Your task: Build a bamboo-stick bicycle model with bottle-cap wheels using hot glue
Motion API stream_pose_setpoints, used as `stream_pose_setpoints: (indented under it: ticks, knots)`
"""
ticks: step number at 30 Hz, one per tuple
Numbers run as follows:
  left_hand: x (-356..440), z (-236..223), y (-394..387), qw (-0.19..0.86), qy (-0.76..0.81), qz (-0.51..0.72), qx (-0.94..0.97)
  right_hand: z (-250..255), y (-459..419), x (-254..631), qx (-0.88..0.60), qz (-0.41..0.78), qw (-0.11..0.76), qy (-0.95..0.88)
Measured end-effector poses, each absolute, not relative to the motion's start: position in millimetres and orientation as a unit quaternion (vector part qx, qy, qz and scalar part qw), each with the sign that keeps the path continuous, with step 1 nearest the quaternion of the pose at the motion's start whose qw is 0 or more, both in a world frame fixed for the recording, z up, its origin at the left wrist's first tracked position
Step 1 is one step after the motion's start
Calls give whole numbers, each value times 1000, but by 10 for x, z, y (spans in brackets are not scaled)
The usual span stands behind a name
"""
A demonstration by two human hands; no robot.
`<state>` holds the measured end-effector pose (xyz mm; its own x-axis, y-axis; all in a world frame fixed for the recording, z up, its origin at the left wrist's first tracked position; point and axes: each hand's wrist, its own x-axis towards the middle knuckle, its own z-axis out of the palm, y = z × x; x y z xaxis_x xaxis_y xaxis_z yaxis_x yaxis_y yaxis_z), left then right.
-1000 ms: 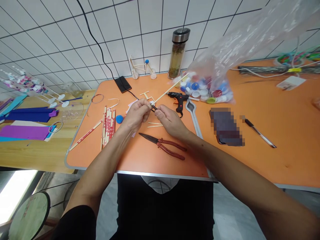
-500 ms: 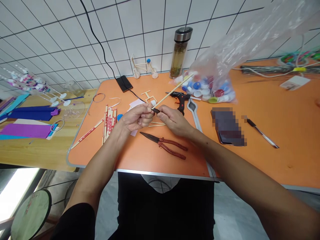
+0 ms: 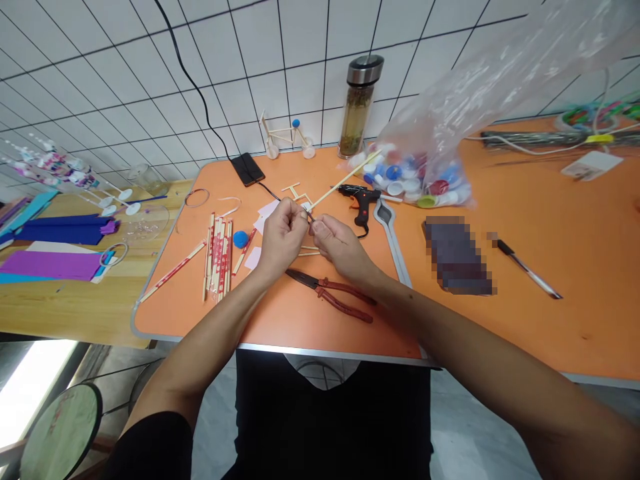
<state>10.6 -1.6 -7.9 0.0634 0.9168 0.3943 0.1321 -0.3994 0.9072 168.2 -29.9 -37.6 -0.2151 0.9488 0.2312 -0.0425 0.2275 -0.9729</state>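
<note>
Pinching one wooden stick [image 3: 345, 175], two hands [image 3: 283, 240] [image 3: 341, 248]

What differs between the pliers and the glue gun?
The pliers lie nearer the person, the glue gun farther away. The pliers have red handles and a dark pointed nose; the glue gun is black with a cord. Both rest on the orange table, touched by neither the left hand nor the right hand.
</note>
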Motion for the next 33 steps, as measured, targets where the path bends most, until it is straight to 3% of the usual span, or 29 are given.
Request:
stream_pose_setpoints:
  ticks: [4,9,14,20,26,33]
  knots:
    - [108,-76,-35,342,426,539,642,-345,-310,1711,-396,449,500,-626]
    - [90,72,-58,533,413,496,546,-331,-234,1851,-434,362,452,-690]
    - [-60,240,-10,713,380,379,451,-320,-161,1963,-406,317,420,-747]
    - [-214,271,99,812,352,247,396,-338,-155,2021,-364,319,401,-778]
    - [-87,199,9,748,366,357,423,-330,-235,1916,-377,375,448,-719]
    - [127,-26,-65,418,419,533,605,-401,-282,1735,-366,516,486,-604]
